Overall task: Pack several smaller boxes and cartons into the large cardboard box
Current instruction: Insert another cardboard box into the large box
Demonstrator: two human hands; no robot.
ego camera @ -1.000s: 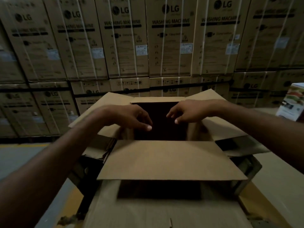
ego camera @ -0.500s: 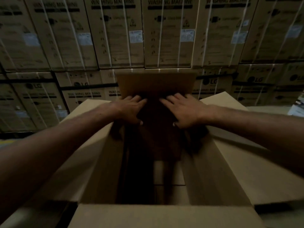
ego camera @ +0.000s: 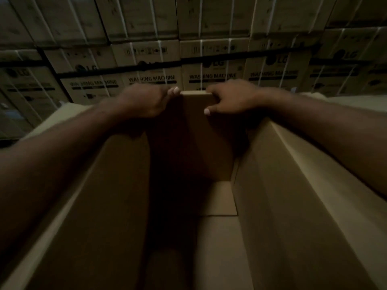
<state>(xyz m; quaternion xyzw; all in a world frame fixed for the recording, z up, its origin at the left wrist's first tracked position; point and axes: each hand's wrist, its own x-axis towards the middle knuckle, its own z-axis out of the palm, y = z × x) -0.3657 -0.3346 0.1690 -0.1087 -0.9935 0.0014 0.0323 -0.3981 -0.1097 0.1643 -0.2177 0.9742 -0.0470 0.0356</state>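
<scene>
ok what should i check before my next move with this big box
1. Far flap under control: the left hand and right hand both grip its top edge. ok
2. Large cardboard box open at the top, side walls standing. ok
3. Floor flaps closed flat where the light reaches. ok
4. Left part of the box floor free of anything: deep shadow. cannot tell
5. A hand free to pick up a carton: both are on the flap. not ok
6. Smaller boxes within reach: none in view. cannot tell
</scene>
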